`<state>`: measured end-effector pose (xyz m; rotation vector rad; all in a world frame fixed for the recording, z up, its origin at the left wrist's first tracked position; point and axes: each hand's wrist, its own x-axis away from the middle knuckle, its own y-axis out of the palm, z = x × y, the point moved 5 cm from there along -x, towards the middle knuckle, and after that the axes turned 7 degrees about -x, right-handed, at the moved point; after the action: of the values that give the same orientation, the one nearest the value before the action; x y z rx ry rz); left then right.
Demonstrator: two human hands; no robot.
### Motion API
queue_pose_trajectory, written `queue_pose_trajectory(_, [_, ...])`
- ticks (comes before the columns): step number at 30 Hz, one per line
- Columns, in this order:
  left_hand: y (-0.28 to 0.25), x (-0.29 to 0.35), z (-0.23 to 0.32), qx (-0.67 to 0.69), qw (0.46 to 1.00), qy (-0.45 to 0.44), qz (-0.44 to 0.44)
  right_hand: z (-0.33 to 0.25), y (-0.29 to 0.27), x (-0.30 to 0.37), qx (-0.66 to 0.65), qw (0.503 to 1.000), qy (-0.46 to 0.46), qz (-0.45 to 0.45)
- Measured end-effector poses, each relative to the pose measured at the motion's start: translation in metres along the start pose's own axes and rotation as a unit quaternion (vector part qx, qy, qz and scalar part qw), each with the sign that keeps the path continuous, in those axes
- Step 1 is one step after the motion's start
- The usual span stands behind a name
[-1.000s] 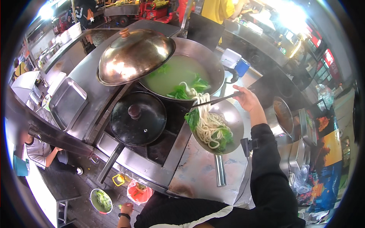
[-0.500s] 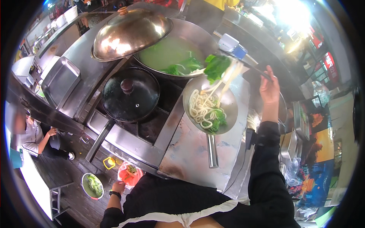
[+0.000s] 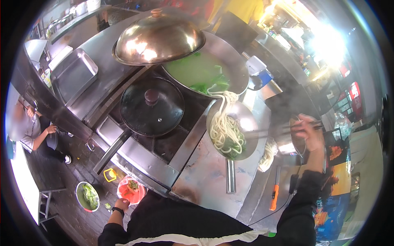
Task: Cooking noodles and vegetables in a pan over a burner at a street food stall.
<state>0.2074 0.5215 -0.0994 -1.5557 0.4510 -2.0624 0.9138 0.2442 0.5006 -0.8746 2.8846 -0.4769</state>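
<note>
My right hand (image 3: 308, 133), blurred by motion, is closed around long dark chopsticks (image 3: 262, 133) whose tips reach over a steel pan (image 3: 251, 123). White noodles (image 3: 225, 130) and leafy greens (image 3: 236, 149) lie in that pan, and a strand of noodles drapes across the rim of the large wok (image 3: 242, 61) into it. Cloudy greenish water and more greens (image 3: 211, 85) fill the wok. Low at the left, my left hand (image 3: 122, 204), its fingers curled, is beside a red plastic bag (image 3: 133, 192); whatever it holds is hidden.
A domed metal lid (image 3: 158, 37) leans over the wok. A black lidded pan (image 3: 152, 112) sits on the burner. An orange-handled tool (image 3: 274, 197) and a clump of noodles (image 3: 267, 155) are at the right. A basin of greens (image 3: 88, 197) stands on the floor; a seated person (image 3: 37, 127) is at left.
My right hand has moved right and down with the chopsticks. The lifted greens have come down, and noodles now hang over the wok's rim. The view has shifted slightly.
</note>
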Motion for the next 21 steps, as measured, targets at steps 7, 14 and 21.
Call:
queue_pose_trajectory(7, [0.014, 0.003, 0.032, 0.008, 1.000, 0.012, -0.018, -0.069, 0.055, -0.095, -0.039, 0.985, -0.165, 0.037])
queue_pose_trajectory(14, [0.030, -0.010, -0.015, 0.109, 0.994, 0.024, 0.015, 0.009, 0.180, -0.206, -0.003, 0.992, -0.119, -0.040])
queue_pose_trajectory(21, [0.058, -0.004, -0.067, 0.156, 0.986, -0.051, -0.013, 0.045, 0.214, -0.241, -0.176, 0.983, -0.015, 0.057])
